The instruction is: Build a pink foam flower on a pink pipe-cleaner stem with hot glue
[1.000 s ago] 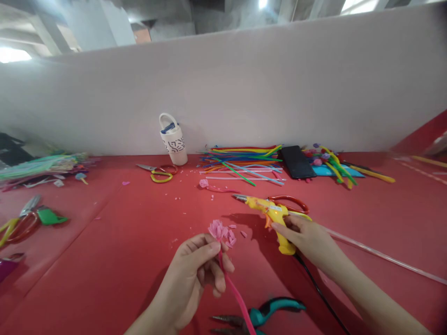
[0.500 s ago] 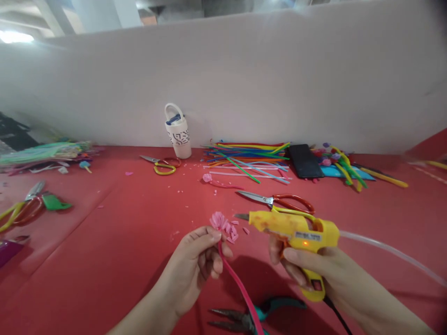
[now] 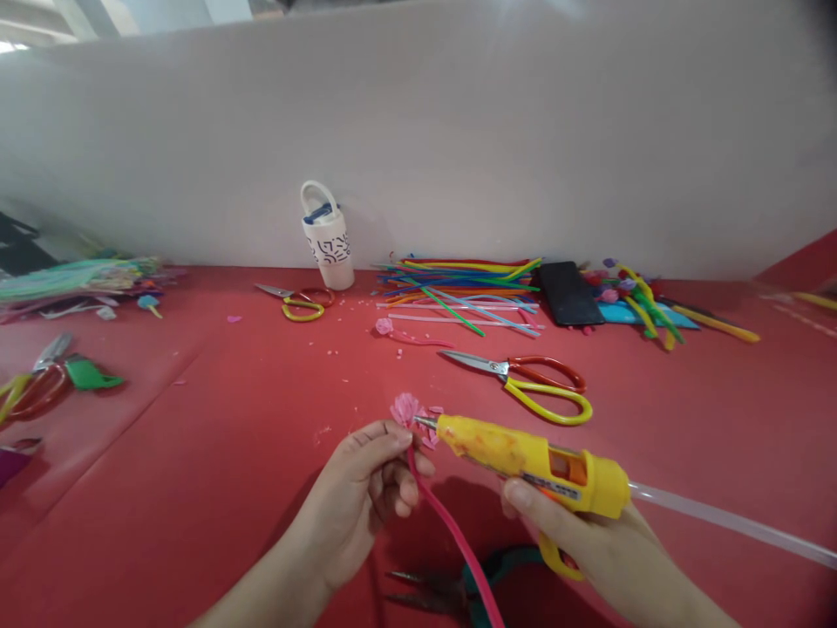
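Observation:
My left hand (image 3: 363, 488) pinches a pink paper flower (image 3: 405, 408) just below its head, where a dark pink stem (image 3: 451, 528) begins and curves down toward me. In my right hand (image 3: 575, 532) is a yellow hot glue gun (image 3: 523, 445), its metal nozzle pointing left at the base of the flower. Whether the tip touches the petals I cannot tell. A clear glue stick (image 3: 725, 521) sticks out of the gun's back. Small pink paper pieces (image 3: 430, 440) lie behind the nozzle. Under my hands lie pliers (image 3: 435, 593), partly hidden by the stem.
Scissors with red and yellow handles (image 3: 523, 375) lie beyond the glue gun, another pair of scissors (image 3: 297, 302) further back. A white tumbler (image 3: 330, 249), coloured sticks (image 3: 464, 283) and a black phone (image 3: 568, 294) stand or lie along the wall. A second pink flower (image 3: 384, 326) lies mid-table.
My right hand has brought the glue gun left and tilted it, so its nozzle is now at the flower's base. My left hand keeps its pinch. The view has shifted slightly.

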`<state>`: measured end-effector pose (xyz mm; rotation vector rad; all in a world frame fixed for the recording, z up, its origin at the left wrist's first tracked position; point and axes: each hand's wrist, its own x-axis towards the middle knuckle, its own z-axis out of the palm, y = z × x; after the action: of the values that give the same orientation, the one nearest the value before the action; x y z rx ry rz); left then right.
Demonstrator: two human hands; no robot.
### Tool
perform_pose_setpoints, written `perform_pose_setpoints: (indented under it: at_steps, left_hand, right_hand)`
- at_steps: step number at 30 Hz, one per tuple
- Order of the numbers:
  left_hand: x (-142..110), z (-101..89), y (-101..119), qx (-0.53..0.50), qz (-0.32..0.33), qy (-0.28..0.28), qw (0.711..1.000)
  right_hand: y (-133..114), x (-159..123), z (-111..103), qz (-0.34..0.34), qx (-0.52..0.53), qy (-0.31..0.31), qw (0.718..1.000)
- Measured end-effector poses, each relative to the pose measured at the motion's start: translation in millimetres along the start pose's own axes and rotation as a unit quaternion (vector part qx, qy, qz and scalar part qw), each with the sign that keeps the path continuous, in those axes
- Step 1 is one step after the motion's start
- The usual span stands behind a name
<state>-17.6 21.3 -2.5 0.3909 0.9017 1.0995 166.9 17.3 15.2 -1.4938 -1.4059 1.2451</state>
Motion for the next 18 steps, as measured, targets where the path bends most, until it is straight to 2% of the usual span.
perform_pose_setpoints:
  at_steps: [9, 18]
  left_hand:
    - [-3.4, 4.7, 2.3, -0.011, -0.015, 0.008, 1.0]
    - [-4.2, 3.7, 5.2, -0.039, -0.061, 0.036, 0.997]
  right_hand:
    - [-0.6, -0.1, 1.9, 0.013, 0.02, 0.01, 1.0]
    - [2.3, -0.6, -0.7, 0.014, 0.007, 0.001, 1.0]
